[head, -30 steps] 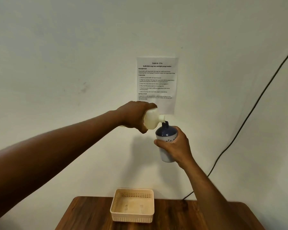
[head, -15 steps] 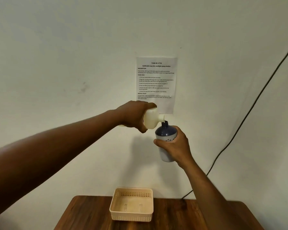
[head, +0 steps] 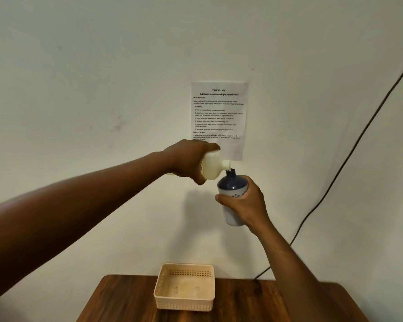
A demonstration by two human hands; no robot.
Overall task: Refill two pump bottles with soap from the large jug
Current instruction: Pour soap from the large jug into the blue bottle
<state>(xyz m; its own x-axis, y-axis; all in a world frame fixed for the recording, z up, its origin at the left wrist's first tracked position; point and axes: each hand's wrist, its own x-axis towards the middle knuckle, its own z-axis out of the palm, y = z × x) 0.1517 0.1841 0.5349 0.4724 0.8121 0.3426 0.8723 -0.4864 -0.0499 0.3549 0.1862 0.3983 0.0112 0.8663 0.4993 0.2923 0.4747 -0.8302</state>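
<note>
At the bottom of the frame a basket [head: 184,287] sat on the bench [head: 242,303], while at mid-frame the right hand [head: 244,203] gripped an upright bottle [head: 233,187] and the left hand [head: 189,159] clasped the tipped jug [head: 213,165], spout touching the bottle's mouth, before a paper [head: 219,112] on the wall.

The left hand [head: 186,161] tips the jug [head: 213,165] onto the bottle [head: 232,194] held by the right hand [head: 244,205].

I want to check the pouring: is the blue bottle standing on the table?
No, the right hand holds the blue bottle in the air.
</note>
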